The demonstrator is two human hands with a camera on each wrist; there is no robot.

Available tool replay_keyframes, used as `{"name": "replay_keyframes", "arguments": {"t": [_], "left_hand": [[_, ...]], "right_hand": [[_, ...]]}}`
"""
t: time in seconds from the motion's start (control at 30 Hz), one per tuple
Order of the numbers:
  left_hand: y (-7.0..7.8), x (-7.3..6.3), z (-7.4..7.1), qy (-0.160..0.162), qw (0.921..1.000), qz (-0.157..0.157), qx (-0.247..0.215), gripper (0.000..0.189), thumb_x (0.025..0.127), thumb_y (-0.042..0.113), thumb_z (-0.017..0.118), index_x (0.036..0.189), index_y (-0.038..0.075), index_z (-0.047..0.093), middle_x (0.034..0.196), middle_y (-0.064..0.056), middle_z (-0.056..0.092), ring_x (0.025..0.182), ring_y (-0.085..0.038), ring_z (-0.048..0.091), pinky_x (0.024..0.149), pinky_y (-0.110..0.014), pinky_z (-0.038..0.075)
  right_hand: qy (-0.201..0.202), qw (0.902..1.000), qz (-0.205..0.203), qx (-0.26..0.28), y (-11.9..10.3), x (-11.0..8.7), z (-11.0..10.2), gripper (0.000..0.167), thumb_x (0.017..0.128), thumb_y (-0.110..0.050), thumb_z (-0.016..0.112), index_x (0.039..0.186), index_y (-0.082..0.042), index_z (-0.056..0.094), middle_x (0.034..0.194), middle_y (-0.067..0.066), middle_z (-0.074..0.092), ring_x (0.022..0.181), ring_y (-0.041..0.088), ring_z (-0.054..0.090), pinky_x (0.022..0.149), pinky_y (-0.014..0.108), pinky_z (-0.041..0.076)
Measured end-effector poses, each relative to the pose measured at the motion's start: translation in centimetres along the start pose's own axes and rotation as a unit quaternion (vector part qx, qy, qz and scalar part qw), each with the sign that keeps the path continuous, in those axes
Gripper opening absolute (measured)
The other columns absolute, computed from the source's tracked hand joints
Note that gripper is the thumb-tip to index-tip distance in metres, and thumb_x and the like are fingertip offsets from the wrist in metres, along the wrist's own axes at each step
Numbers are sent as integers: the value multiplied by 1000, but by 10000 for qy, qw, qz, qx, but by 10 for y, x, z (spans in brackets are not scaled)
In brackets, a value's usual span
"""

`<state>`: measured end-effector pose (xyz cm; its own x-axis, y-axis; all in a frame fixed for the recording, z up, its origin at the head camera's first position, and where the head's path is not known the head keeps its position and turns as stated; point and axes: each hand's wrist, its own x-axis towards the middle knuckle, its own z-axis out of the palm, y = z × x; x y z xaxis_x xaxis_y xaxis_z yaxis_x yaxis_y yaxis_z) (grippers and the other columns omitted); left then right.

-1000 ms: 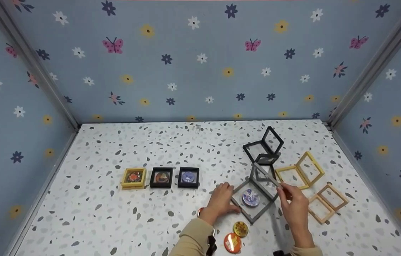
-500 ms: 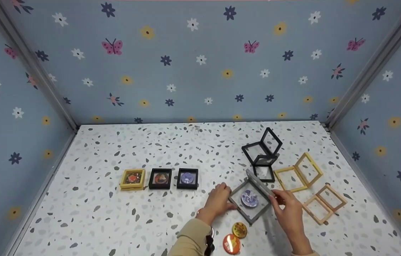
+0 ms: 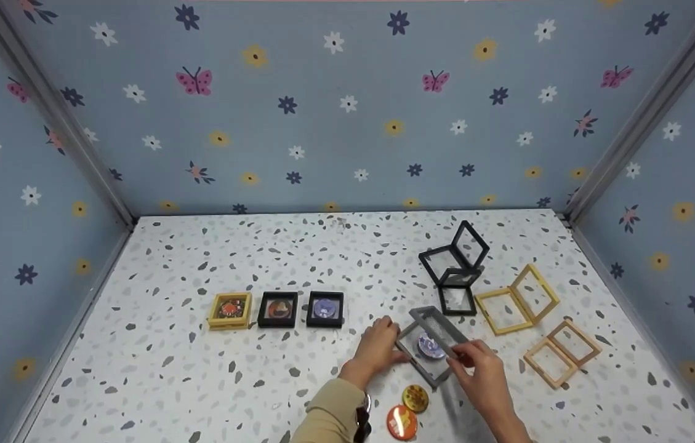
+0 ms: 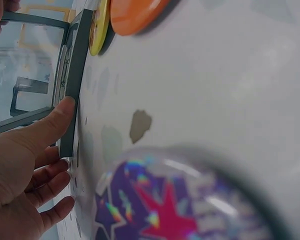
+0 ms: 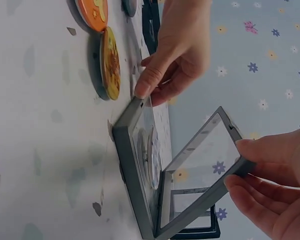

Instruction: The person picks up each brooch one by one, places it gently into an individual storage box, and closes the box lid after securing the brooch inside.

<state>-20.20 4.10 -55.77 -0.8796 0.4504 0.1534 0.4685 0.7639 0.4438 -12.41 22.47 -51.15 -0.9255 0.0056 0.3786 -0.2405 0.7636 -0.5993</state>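
A grey hinged display frame (image 3: 419,365) lies on the table with its lid (image 3: 438,330) tilted partway over the base. Inside the base rests a round blue-and-white pin badge (image 3: 429,346). My left hand (image 3: 374,348) holds the frame's left corner, its thumb (image 4: 57,120) against the side wall and the other fingers beyond the corner. With thumb and fingers, my right hand (image 3: 481,373) pinches the free edge of the lid; in the right wrist view that lid (image 5: 200,200) stands at an angle above the base.
A yellow badge (image 3: 415,399) and an orange badge (image 3: 402,422) lie nearest me. A star-patterned badge (image 4: 165,210) is close under the left wrist. Open black (image 3: 441,261), yellow (image 3: 503,309) and wooden (image 3: 550,363) frames stand right. Closed frames with badges (image 3: 277,309) line up left.
My right hand has moved left and down, swinging the grey lid from steeply raised to lower over the badge. My left hand keeps its hold on the frame's corner.
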Motion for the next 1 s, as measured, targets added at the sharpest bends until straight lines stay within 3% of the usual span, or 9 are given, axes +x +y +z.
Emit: {"name": "replay_keyframes", "arguments": {"t": [0.3,0.6,0.77,1.0], "left_hand": [[0,0,1,11,9999,50,141,42,63,34,76,88,5,59,86,-4,48,79,-19,48,68,-31,44],[-1,1,1,-106,9999,-59,6,47,65,32,76,97,2,60,92,-7,50,85,-21,49,74,-34,44],[-2,0,2,3,10000,-48,-72,45,63,32,76,93,3,61,87,-5,49,82,-20,48,72,-32,43],[-1,1,1,-30,9999,-110,-104,47,62,35,76,93,3,61,88,-5,50,82,-20,49,72,-33,44]], "right_hand": [[-675,9976,175,-14,-4,-4,6,16,67,2,72,79,-5,64,76,0,50,65,10,54,58,26,50],[-1053,9942,37,-206,-2,-7,15,16,65,1,73,77,-6,65,77,-2,49,66,8,53,57,18,47],[-1182,9928,-17,-183,-1,-8,18,15,65,3,72,74,-5,64,77,-2,48,65,8,54,56,19,47],[-1705,9844,173,-392,-1,-7,23,11,67,2,71,72,-6,64,77,-3,47,66,8,53,57,21,47]]}}
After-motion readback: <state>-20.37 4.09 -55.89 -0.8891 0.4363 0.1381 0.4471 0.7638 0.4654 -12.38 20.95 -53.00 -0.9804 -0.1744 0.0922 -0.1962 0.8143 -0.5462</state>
